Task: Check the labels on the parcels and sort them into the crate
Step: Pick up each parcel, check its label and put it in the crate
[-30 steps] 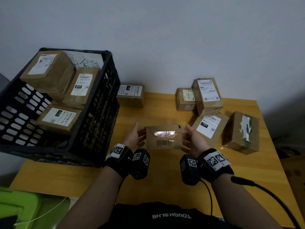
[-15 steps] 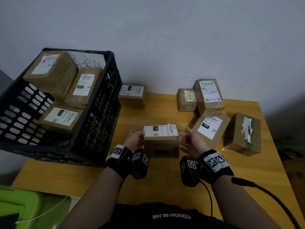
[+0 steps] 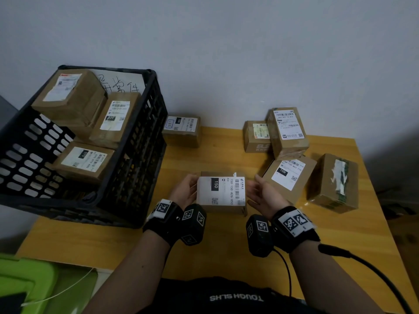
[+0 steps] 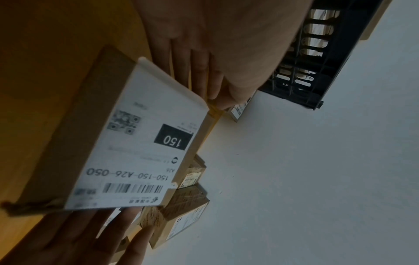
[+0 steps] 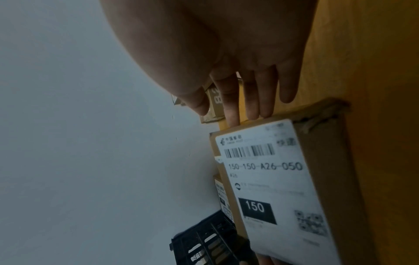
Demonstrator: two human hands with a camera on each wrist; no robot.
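A brown cardboard parcel [image 3: 221, 191] sits between my two hands just above the wooden table [image 3: 226, 245], its white label marked "150" and "150-150-A26-050" turned up towards me. My left hand [image 3: 184, 189] presses its left end with straight fingers [image 4: 192, 62]. My right hand [image 3: 263, 193] touches the right end with straight fingers [image 5: 249, 89]. The label reads clearly in both wrist views on the parcel [image 4: 127, 143] [image 5: 283, 188]. The black plastic crate [image 3: 136, 137] stands tilted at the left and holds three labelled parcels and a handwritten sheet.
Several more parcels lie on the table: one [image 3: 181, 130] by the crate at the back wall, two [image 3: 256, 135] [image 3: 288, 130] at the back right, two [image 3: 288, 177] [image 3: 333, 182] beside my right hand. A green bin [image 3: 27, 282] sits below the table's left corner.
The parcel has been rolled between my hands: a taped side with a barcode faced me first, then the label came on top, and now the label faces me fully.
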